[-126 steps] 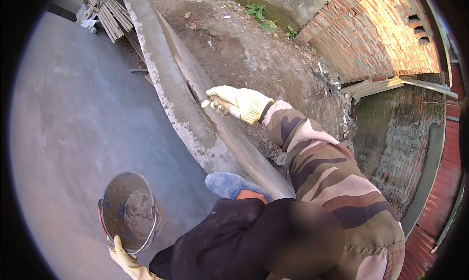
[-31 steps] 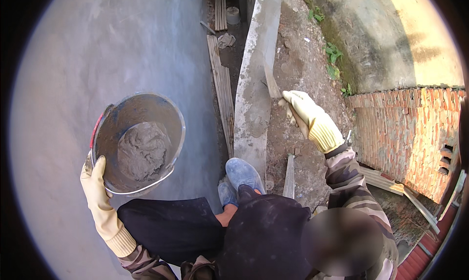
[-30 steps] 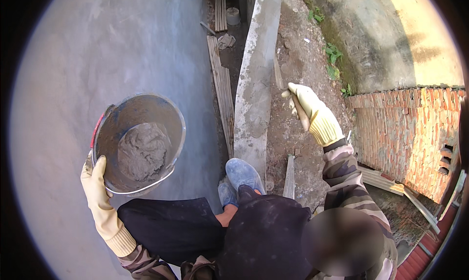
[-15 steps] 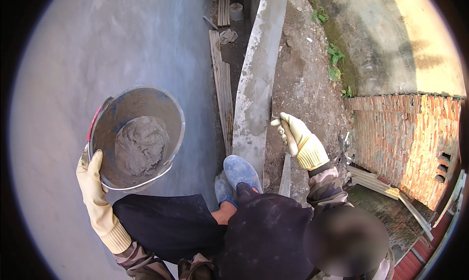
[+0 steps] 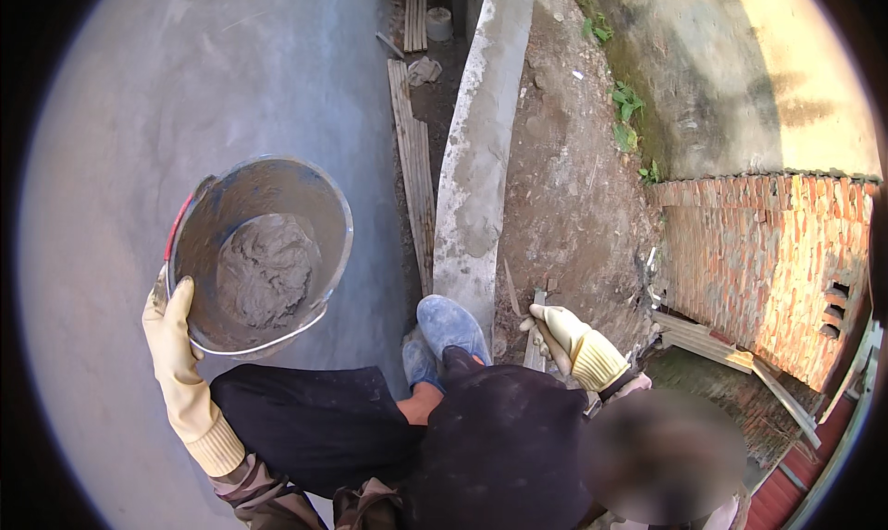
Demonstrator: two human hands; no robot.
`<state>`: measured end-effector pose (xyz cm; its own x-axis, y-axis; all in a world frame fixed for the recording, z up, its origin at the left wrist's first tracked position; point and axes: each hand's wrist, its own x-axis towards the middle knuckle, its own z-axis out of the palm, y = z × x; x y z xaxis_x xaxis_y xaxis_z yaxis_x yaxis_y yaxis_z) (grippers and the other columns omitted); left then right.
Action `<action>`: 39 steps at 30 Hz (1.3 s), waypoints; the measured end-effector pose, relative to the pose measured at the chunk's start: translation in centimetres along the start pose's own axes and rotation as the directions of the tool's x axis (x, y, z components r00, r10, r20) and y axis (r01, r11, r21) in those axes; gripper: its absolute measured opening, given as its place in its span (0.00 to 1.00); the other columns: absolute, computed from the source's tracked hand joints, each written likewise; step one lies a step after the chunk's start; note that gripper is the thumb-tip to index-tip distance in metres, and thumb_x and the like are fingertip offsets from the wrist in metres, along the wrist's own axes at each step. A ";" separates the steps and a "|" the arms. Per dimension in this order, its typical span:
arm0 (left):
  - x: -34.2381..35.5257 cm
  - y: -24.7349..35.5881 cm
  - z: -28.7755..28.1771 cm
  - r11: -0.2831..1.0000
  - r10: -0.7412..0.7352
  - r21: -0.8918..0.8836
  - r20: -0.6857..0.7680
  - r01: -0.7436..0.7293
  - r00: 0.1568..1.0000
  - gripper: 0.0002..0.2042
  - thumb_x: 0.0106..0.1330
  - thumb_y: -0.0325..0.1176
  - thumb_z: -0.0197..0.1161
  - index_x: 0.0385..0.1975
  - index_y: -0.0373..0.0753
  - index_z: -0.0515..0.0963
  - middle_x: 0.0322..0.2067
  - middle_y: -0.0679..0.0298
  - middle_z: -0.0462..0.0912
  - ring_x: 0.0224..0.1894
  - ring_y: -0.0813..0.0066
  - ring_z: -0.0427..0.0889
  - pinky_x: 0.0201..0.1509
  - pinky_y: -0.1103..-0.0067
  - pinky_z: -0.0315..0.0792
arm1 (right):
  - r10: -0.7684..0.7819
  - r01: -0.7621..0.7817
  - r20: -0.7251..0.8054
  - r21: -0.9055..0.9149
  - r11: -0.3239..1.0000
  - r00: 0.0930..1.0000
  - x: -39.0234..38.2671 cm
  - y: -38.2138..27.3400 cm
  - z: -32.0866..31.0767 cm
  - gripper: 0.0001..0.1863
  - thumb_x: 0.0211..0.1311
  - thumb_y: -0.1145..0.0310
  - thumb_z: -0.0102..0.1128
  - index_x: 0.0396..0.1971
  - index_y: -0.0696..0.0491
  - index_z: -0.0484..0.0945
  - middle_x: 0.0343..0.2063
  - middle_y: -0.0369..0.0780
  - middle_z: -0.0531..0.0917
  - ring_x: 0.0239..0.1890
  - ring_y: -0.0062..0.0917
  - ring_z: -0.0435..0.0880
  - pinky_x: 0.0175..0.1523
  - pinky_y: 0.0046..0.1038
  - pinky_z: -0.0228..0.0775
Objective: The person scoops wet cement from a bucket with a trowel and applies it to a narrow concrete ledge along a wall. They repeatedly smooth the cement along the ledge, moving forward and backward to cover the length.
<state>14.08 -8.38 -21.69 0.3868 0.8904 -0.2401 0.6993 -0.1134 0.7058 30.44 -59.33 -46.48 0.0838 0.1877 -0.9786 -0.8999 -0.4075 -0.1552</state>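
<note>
My left hand (image 5: 174,345), in a cream rubber glove, grips the rim of a bucket (image 5: 208,202) with its thumb inside the edge. The bucket tilts toward me, and a lump of wet grey mortar (image 5: 268,271) lies at its bottom. A red grip shows on the wire handle. My right hand (image 5: 569,338), gloved alike, is closed around the wooden handle of a trowel (image 5: 511,288). The trowel's blade is seen nearly edge-on, pointing away from me. My right hand is beside my knee, right of the narrow wall.
I stand with blue shoes (image 5: 453,326) at a narrow concrete wall top (image 5: 472,206). A smooth grey plastered wall (image 5: 305,67) rises on the left. Ridged boards (image 5: 413,160) lie in the gap between. On the right are dirt ground (image 5: 564,160) and a brick wall (image 5: 740,252).
My right hand has come down and nearer to me with the trowel, and its blade now shows more plainly. The bucket in my left hand has hardly moved.
</note>
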 end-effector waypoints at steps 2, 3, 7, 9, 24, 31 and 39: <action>0.1 -0.2 -0.2 1.000 -0.013 -0.012 0.030 0.014 0.999 0.20 0.76 0.38 0.67 0.63 0.36 0.83 0.29 0.72 0.85 0.14 0.89 0.69 0.13 0.85 0.56 | -0.256 0.228 -0.169 -0.168 0.959 0.952 0.5 -1.4 -0.9 0.21 0.86 0.52 0.53 0.37 0.54 0.81 0.18 0.35 0.76 0.16 0.22 0.71 0.24 0.29 0.66; 0.2 -0.2 -0.3 1.000 -0.016 -0.006 0.030 0.016 0.999 0.20 0.75 0.38 0.68 0.63 0.36 0.83 0.29 0.72 0.86 0.14 0.89 0.69 0.13 0.85 0.56 | -0.428 0.371 -0.218 -0.258 0.892 0.877 1.2 -2.8 -1.1 0.19 0.86 0.54 0.55 0.38 0.54 0.81 0.20 0.34 0.75 0.17 0.21 0.70 0.24 0.30 0.64; 0.3 -0.1 -0.3 1.000 -0.008 0.011 0.021 0.008 1.000 0.21 0.75 0.39 0.68 0.64 0.37 0.84 0.29 0.72 0.86 0.15 0.89 0.69 0.14 0.84 0.56 | -0.773 0.479 -0.065 -0.751 0.455 0.631 3.5 -11.4 -1.9 0.20 0.83 0.51 0.59 0.40 0.55 0.80 0.24 0.40 0.82 0.23 0.24 0.81 0.29 0.33 0.74; 0.2 0.0 -0.2 1.000 -0.003 0.020 0.013 0.003 1.000 0.21 0.75 0.39 0.68 0.64 0.37 0.84 0.29 0.72 0.86 0.15 0.89 0.69 0.14 0.84 0.56 | -0.856 0.378 0.001 -0.898 0.227 0.516 4.6 -15.2 -1.6 0.22 0.82 0.49 0.59 0.44 0.56 0.82 0.30 0.49 0.87 0.31 0.37 0.89 0.37 0.41 0.80; 0.6 -0.5 0.2 0.999 -0.045 0.014 -0.007 0.045 0.999 0.20 0.76 0.37 0.67 0.64 0.38 0.84 0.29 0.72 0.86 0.14 0.89 0.69 0.13 0.85 0.56 | -0.664 0.412 0.364 -0.907 -0.091 0.654 2.0 -6.3 3.9 0.21 0.82 0.49 0.56 0.44 0.54 0.80 0.30 0.55 0.89 0.38 0.56 0.90 0.47 0.56 0.80; 0.1 0.0 0.1 0.998 -0.039 0.042 -0.023 0.040 0.999 0.21 0.76 0.37 0.67 0.65 0.36 0.83 0.30 0.71 0.85 0.15 0.90 0.70 0.13 0.85 0.56 | -0.567 0.540 -0.023 -0.275 0.795 0.823 1.4 -9.7 3.3 0.20 0.86 0.52 0.55 0.45 0.54 0.83 0.19 0.33 0.77 0.19 0.18 0.75 0.27 0.26 0.70; -0.4 0.8 0.2 1.000 -0.025 0.008 0.010 0.025 1.000 0.20 0.76 0.36 0.65 0.63 0.34 0.83 0.29 0.72 0.84 0.15 0.90 0.70 0.13 0.85 0.56 | -0.429 0.402 0.056 0.256 0.879 0.902 6.1 -19.9 -0.9 0.27 0.89 0.46 0.45 0.42 0.50 0.87 0.16 0.28 0.76 0.16 0.17 0.72 0.21 0.23 0.65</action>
<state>14.58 -8.95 -21.14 0.3757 0.8882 -0.2644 0.7136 -0.0952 0.6941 49.22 -50.89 -49.53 0.4378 0.3937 -0.8083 -0.8667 -0.0543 -0.4958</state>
